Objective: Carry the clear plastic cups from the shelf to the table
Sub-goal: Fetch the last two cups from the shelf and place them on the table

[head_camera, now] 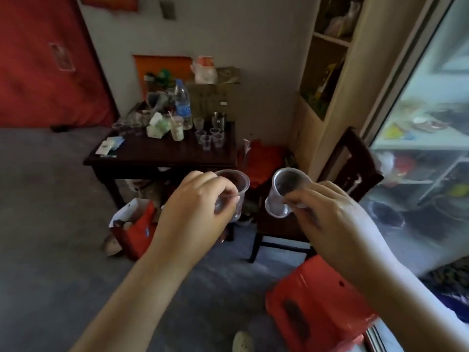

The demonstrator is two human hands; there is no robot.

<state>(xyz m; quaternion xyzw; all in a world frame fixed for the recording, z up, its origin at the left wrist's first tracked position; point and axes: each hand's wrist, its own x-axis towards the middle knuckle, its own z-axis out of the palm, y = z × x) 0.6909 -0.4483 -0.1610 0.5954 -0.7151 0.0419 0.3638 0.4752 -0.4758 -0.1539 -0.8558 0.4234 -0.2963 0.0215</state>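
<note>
A dim room with a grey floor [50, 224] and a red door to the far left; ahead of both hands stands a dark wooden bench [162, 154], crowded at its back with a water bottle [183, 104], a milky drink cup [177, 128] and a green-and-white tissue pack [158, 125]. A cluster of clear plastic cups [210, 138] sits upright on the bench, beyond the left hand. The left hand [195, 207] is closed around one clear cup [234, 193], fingers wrapped about its side, mouth tilted up and away. The right hand [327, 212] pinches a second clear cup [284, 191] near its base — this one leans leftward. The two cups are held apart, side by side. Behind the right hand stands a dark chair [352, 161]; below its wrist, a red plastic stool [317, 301]. Up beyond the right hand rises a beige shelf [327, 72].
</note>
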